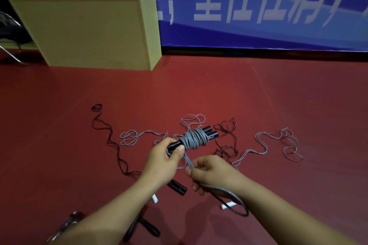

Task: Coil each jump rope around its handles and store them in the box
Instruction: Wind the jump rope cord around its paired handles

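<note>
Left hand (165, 157) grips the paired black handles (207, 133) up off the red floor (278, 95) so the right hand (211, 173), pinching the grey rope's tail (229, 193), can wrap it tight.

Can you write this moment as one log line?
left hand: grips handles | right hand: pinches grey rope | box: behind
</note>
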Demonstrator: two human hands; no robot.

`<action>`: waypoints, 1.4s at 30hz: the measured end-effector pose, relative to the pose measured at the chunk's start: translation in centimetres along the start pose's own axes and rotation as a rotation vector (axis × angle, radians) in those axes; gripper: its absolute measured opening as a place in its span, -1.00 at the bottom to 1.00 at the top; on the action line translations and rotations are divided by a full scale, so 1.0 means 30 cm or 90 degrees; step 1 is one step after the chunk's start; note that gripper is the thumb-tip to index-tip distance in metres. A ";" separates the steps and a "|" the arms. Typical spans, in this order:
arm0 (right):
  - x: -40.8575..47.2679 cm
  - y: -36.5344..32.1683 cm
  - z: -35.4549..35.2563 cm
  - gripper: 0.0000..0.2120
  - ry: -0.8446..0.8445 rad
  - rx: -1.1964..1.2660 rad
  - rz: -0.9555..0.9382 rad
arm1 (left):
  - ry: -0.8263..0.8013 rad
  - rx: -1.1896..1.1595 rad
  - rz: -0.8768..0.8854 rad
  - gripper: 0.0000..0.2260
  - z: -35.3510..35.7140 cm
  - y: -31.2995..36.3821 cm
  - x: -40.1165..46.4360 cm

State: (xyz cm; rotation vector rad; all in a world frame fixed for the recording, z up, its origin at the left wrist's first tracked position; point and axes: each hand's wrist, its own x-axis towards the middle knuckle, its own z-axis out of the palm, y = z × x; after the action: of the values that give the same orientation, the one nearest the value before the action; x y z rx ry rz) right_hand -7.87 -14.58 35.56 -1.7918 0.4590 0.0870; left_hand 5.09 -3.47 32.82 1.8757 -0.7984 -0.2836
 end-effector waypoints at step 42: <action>-0.055 -0.054 -0.076 -0.84 0.016 0.132 -0.023 | -0.057 0.412 0.107 -0.86 -0.045 0.083 -0.002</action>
State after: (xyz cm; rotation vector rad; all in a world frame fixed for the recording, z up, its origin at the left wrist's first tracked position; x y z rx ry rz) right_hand -9.22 -15.97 38.16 -1.5988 0.4369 -0.0091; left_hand 4.75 -3.07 35.60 2.3824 -1.2034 0.0068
